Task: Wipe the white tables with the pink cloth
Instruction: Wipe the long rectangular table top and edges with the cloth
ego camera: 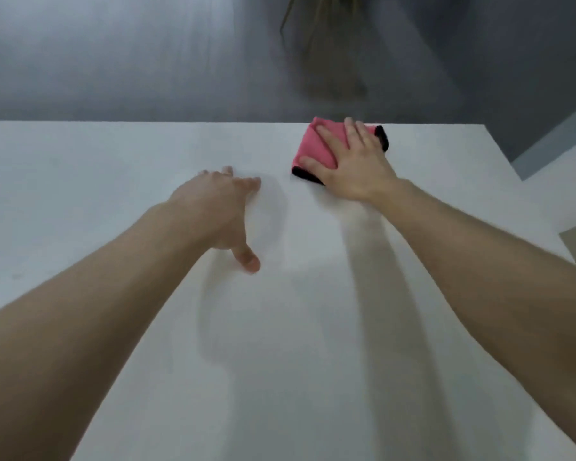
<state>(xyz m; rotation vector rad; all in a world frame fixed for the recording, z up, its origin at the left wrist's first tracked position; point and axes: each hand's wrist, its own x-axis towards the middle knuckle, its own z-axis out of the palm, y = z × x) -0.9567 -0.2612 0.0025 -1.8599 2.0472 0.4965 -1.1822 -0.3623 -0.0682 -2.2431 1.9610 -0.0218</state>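
Both forearms reach out over the white table (113,181); the left hand (218,216) lies flat on the bare top, fingers straight, thumb splayed, holding nothing. Further out, the right hand (353,159) presses spread fingers down on the folded pink cloth (315,146), black-edged, right at the table's far edge, grey floor (113,61) beyond

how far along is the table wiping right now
Done: cannot tell; the white table shows no streaks or dirt that would mark wiped areas. In hand: the right hand presses flat on the folded pink cloth near the far edge, right of centre, while the left hand rests open on the tabletop. Left: probably much of this top; no other table clearly shows.
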